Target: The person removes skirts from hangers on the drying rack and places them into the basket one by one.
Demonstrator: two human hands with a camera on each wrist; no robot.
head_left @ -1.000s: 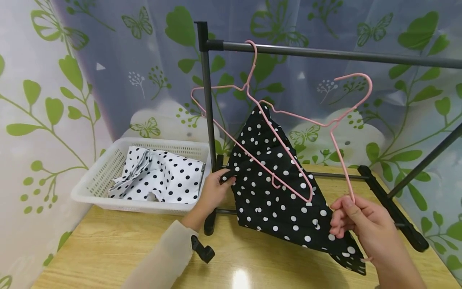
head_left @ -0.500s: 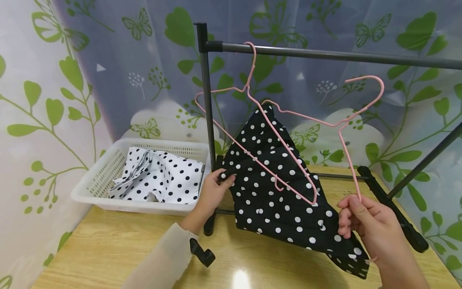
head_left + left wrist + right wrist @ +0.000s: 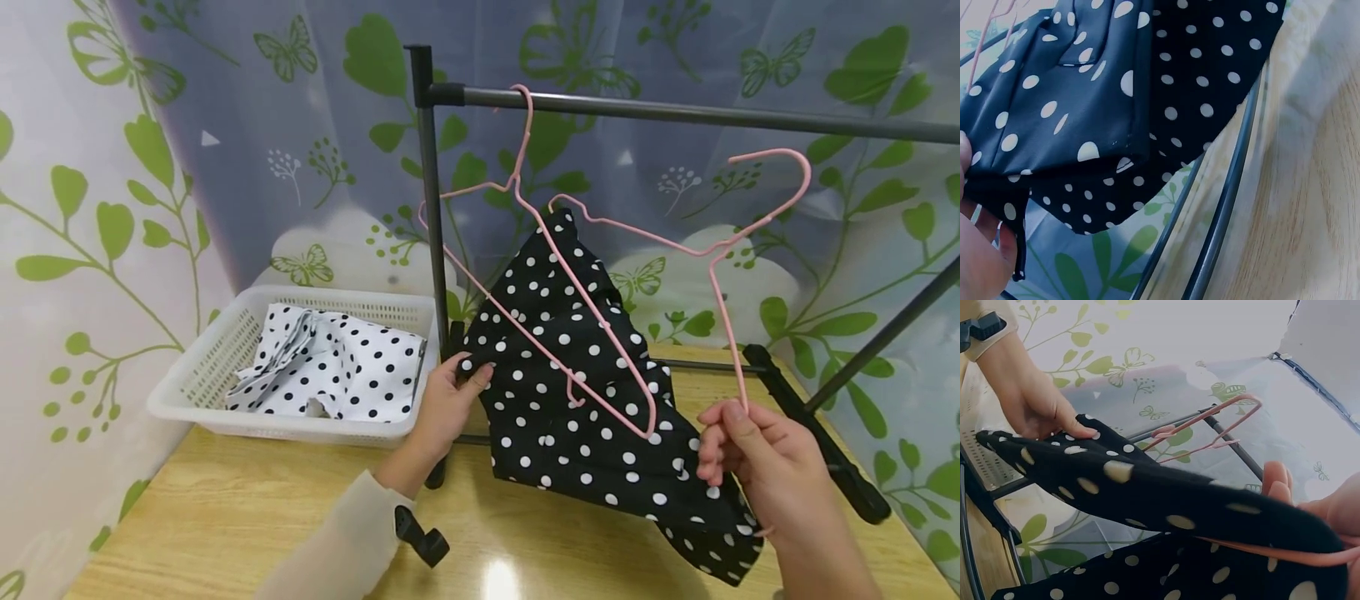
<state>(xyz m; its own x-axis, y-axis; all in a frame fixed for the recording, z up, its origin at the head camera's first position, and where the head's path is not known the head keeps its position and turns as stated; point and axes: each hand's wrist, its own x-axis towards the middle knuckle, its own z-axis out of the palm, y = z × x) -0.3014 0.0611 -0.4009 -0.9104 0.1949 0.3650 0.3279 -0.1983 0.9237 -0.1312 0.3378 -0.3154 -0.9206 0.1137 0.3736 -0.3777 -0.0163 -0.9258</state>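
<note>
Your left hand (image 3: 442, 404) pinches the near-left edge of the black polka-dot cloth (image 3: 540, 417), thumb on top, while your right hand (image 3: 776, 467) grips the lower right corner of a loose pink hanger (image 3: 726, 243). And here's the relation that counts: the cloth lies between your two hands, its long axis slanting from the hanger's far end at upper left to a drooping corner just below your right wrist. Your left is the nearer hand, fingers right on the fabric; whether your right touches it, you can't tell. That hanger's hook sits well off the rail (image 3: 637, 107), opening leftward. In front of the cloth, a second pink hanger (image 3: 516, 175) hangs bare, hooked over the rail. Farther out on your left, a white basket (image 3: 300, 429) on the tabletop (image 3: 225, 517) holds a white cloth with black dots (image 3: 367, 362). As for brands or labels, no writing can be read anywhere.
</note>
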